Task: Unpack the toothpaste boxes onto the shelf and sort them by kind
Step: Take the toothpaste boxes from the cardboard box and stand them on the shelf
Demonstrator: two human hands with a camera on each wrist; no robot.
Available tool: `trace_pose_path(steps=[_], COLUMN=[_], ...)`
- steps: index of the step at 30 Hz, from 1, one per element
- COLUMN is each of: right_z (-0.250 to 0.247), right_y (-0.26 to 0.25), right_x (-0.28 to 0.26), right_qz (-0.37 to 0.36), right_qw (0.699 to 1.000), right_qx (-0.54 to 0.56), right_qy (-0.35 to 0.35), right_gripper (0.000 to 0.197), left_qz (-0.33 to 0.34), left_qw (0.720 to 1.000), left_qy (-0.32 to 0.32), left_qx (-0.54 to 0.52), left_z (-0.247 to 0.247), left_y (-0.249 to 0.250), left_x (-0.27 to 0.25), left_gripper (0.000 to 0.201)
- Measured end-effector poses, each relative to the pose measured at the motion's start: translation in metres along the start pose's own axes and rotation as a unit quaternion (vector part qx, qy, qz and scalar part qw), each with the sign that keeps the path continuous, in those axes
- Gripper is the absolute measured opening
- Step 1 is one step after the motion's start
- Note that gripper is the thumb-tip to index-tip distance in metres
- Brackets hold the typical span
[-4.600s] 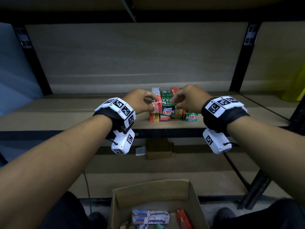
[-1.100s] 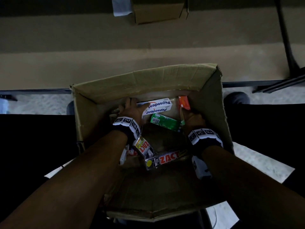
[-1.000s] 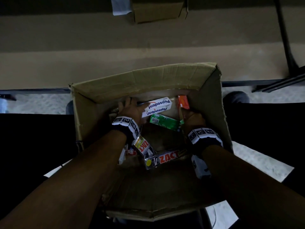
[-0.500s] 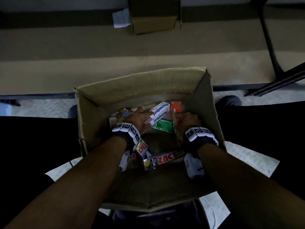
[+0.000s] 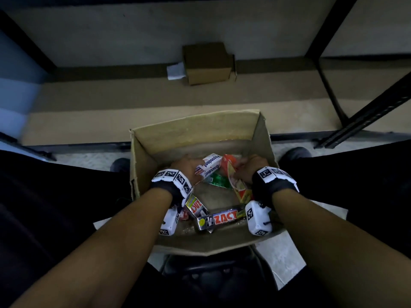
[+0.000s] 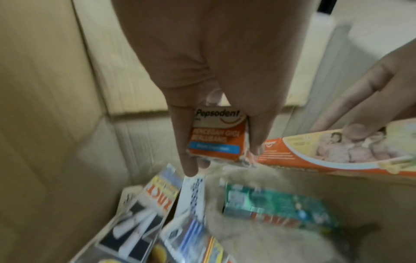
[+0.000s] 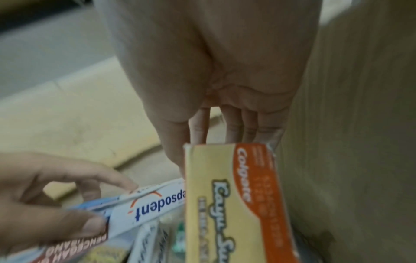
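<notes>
Both hands are inside the cardboard carton (image 5: 195, 130). My left hand (image 5: 189, 166) grips a white Pepsodent box (image 5: 210, 167) by its end, thumb and fingers around it (image 6: 217, 137). My right hand (image 5: 249, 168) holds an orange and yellow Colgate box (image 5: 235, 183), which stands tilted on end against the carton's right wall (image 7: 236, 204). A green box (image 5: 216, 181) lies on the carton floor under them. Two ZACT boxes (image 5: 222, 218) lie nearer to me at the carton's bottom.
A small brown box (image 5: 208, 63) with a white slip beside it sits on the lower shelf board (image 5: 111, 101) beyond the carton. Black shelf uprights (image 5: 329, 90) rise at the right. My dark-clothed legs flank the carton.
The view went from the shelf down into the carton. Over the last second both hands lifted their boxes: the Pepsodent box tipped up in the left hand, the orange box rose on end in the right.
</notes>
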State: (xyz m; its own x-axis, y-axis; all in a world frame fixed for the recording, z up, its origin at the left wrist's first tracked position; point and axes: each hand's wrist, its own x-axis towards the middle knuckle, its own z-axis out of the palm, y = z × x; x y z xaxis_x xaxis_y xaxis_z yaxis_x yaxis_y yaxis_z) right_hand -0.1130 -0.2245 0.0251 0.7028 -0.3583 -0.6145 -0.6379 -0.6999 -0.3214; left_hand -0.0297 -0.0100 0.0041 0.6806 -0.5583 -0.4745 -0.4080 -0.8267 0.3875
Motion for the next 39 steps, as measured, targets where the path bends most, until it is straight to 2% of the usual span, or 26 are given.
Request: trace_pose_path(steps=[3, 6, 13, 22, 30, 39], right_z=[-0.018, -0.039, -0.090, -0.146, -0.175, -0.207], right_y=[-0.003, -0.008, -0.022, -0.033, -0.049, -0.091], right_x=[-0.013, -0.028, -0.064, -0.128, -0.189, -0.244], right_qz=[-0.018, -0.043, -0.072, -0.181, -0.266, -0.338], right_qw=[0.999, 0.999, 0.992, 0.975, 0.941, 0.900], right_qx=[-0.031, 0.002, 0.077, 0.109, 0.146, 0.211], right_qy=[0.016, 0.019, 0.071, 0.070, 0.149, 0.178], right_gripper=[0.050, 0.033, 0.017, 0.018, 0.024, 0.026], left_qz=[0.006, 0.020, 0.029, 0.059, 0.100, 0.124], left_qw=[0.999, 0.998, 0.995, 0.984, 0.952, 0.905], left_qy=[0.027, 0.058, 0.091, 0.166, 0.287, 0.402], left_qx=[-0.019, -0.026, -0.011, -0.020, -0.035, -0.059], left_z=[-0.017, -0.037, -0.088, -0.148, -0.199, -0.254], left_y=[0.011, 0.021, 0.036, 0.052, 0.064, 0.089], left_x=[-0.017, -0.033, -0.069, -0.128, -0.185, -0.235], left_gripper=[0.049, 0.042, 0.038, 0.034, 0.034, 0.032])
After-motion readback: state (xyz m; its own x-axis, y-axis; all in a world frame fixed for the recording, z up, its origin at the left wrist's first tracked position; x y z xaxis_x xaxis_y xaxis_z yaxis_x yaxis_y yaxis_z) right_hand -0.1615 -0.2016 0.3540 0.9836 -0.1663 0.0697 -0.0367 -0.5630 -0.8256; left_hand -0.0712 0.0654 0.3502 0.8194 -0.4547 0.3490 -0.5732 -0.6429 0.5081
